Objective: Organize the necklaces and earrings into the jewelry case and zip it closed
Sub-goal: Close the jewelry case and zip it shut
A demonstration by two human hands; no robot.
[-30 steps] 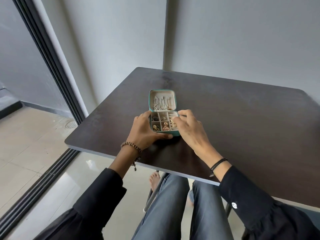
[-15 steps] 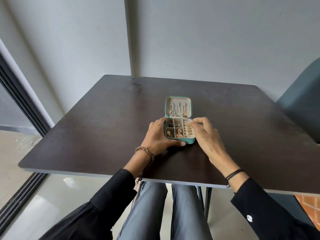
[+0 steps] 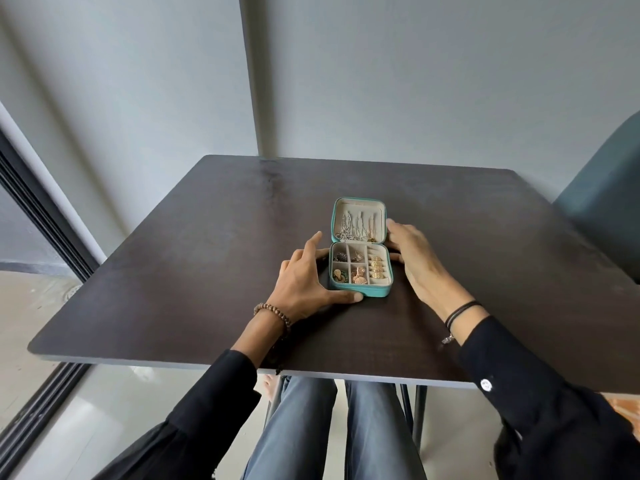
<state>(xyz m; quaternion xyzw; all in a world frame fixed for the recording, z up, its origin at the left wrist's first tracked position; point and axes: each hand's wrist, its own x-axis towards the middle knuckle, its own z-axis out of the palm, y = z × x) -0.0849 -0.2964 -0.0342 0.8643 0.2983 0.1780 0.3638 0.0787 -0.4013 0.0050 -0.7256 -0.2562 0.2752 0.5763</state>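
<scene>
Case (image 3: 360, 268) open, mid-table (image 3: 173, 271), necklaces (image 3: 356, 226) in lid, earrings (image 3: 375, 268) in tray. Left hand (image 3: 304, 282) braces base, fingers spread; right hand (image 3: 412, 258) beside lid, fingers loose, gripping nothing. Sorting looks done. Next: fold lid, zip.

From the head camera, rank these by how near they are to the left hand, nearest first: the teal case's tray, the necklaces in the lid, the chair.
Measured from the left hand:
1. Tray of the teal case: touching it, thumb along its front edge.
2. Necklaces: hanging in the open lid, just beyond the tray.
3. Chair: far off past the table's right edge.
</scene>
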